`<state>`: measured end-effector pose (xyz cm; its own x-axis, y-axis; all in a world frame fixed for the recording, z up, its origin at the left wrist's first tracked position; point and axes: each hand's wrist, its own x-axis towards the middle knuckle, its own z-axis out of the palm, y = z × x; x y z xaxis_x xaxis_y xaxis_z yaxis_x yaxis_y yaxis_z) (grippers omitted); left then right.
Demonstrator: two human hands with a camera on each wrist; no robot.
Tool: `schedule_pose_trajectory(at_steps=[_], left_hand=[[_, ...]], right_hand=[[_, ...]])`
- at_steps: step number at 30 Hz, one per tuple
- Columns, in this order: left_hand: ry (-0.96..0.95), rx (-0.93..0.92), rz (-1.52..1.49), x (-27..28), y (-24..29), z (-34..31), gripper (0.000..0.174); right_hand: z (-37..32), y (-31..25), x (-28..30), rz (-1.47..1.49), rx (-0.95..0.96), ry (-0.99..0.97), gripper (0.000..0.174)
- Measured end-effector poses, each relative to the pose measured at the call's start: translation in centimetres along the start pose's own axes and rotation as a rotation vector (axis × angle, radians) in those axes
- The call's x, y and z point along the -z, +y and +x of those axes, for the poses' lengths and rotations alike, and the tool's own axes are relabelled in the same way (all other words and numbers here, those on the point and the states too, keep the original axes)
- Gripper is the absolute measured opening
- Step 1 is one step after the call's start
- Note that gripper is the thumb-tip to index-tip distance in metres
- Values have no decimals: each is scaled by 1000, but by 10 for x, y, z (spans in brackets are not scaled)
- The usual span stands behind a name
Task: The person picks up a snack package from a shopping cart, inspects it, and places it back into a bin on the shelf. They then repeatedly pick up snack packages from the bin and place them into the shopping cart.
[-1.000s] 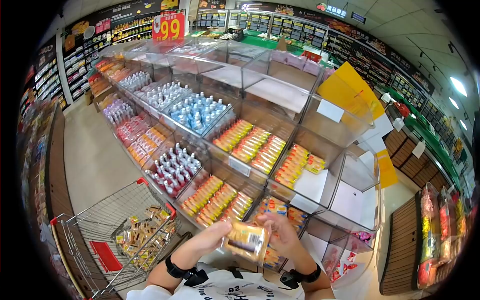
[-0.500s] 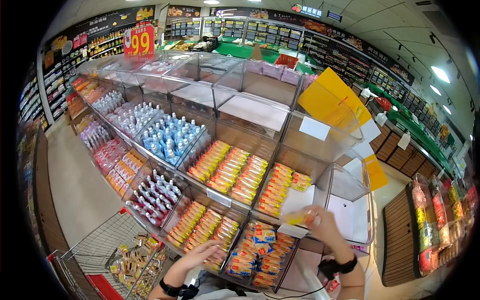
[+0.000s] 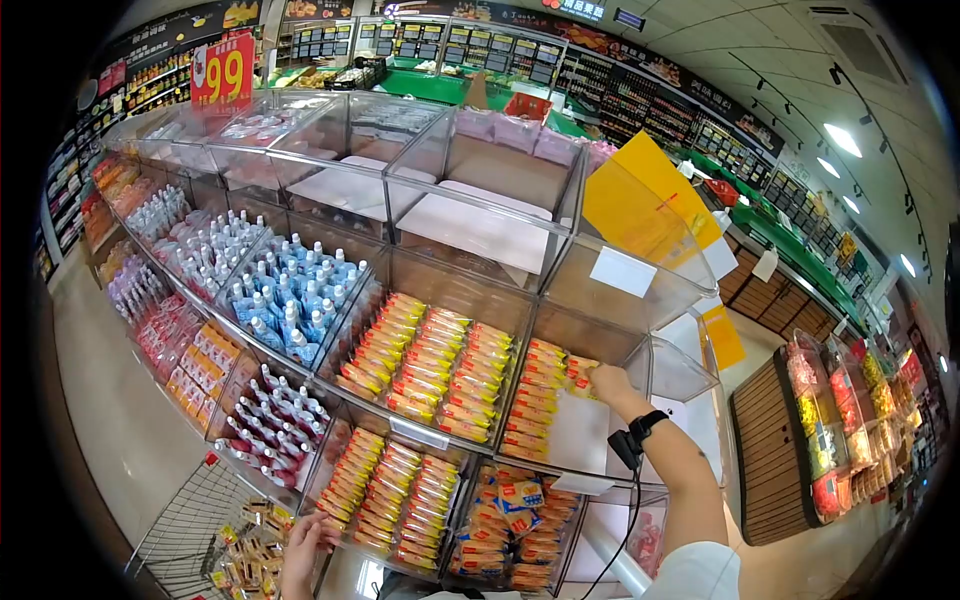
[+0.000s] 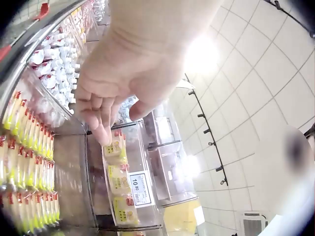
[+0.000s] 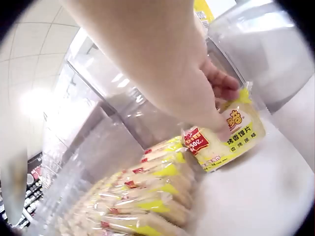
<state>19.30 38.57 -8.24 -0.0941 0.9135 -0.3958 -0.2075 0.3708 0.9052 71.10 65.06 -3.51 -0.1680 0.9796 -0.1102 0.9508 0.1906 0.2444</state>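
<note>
the left hand (image 4: 130, 73), fingers loosely bent and holding nothing, hangs near clear bins (image 4: 71, 172) with rows of yellow-ended packets (image 4: 29, 172), white-capped bottles (image 4: 61, 66) and a price label (image 4: 141, 189) reading 10.80, under a tiled ceiling (image 4: 266, 88).

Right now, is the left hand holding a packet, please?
No, the left hand hangs with loose fingers and holds nothing.
</note>
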Motion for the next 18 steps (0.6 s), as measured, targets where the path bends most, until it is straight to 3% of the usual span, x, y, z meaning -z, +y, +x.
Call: schedule_pose_trajectory(at_steps=[6, 9, 12, 15, 18], left_hand=[[49, -8, 2, 10, -10, 8, 28], [77, 2, -13, 5, -9, 12, 27], [69, 36, -13, -8, -3, 15, 26], [11, -17, 136, -21, -6, 24, 25], [-81, -67, 101, -37, 6, 15, 25]], right_hand=[[29, 3, -25, 73, 54, 118, 27], [27, 2, -12, 66, 101, 46, 29], [24, 6, -51, 144, 74, 174, 27], [15, -4, -42, 213, 8, 183, 23], [9, -10, -28, 264, -16, 185, 22]])
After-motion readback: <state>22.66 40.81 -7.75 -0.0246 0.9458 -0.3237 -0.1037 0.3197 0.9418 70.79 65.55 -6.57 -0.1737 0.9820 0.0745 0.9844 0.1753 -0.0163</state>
